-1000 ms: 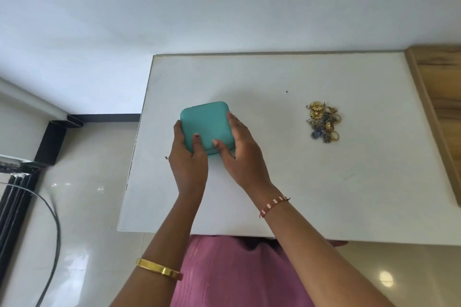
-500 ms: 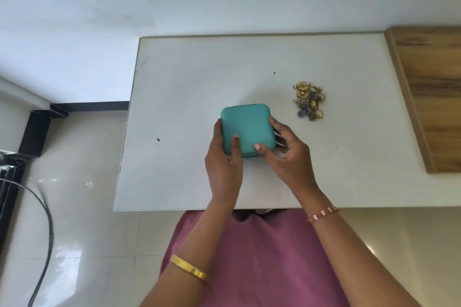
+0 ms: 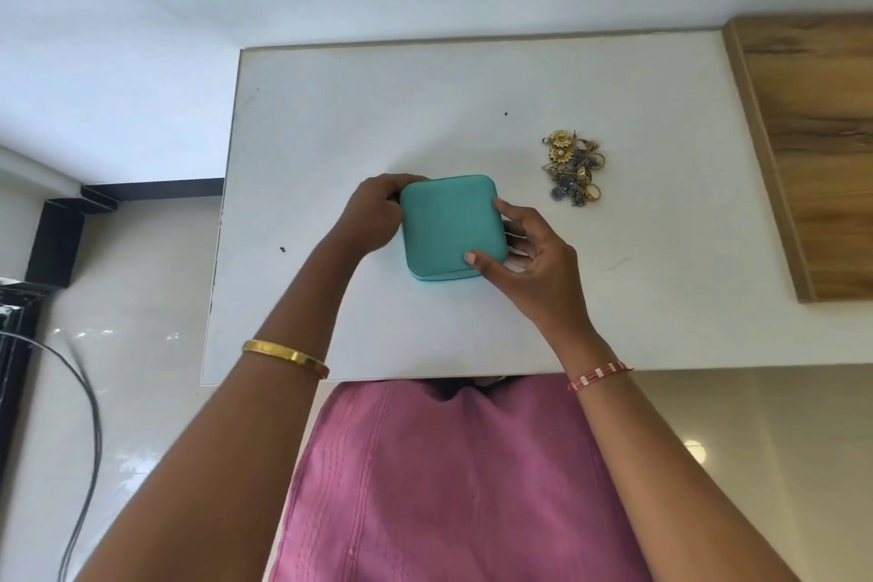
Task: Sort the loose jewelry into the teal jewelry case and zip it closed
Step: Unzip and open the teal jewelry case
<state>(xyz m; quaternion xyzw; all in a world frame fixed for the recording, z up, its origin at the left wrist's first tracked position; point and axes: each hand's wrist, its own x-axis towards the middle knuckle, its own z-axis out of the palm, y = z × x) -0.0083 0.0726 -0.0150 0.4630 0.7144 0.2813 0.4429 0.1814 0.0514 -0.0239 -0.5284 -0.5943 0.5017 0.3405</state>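
The teal jewelry case (image 3: pixel 449 227) lies closed mid-table, looking light and stiff-shelled. Left hand (image 3: pixel 373 215) curls round its far-left corner; right hand (image 3: pixel 529 260) pinches the near-right edge. Loose jewelry (image 3: pixel 574 168), small and tangly, sits to the right, apart.

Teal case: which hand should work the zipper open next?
Left, probably. The left hand already curls at the teal case's far-left corner, while the right hand braces its right side.
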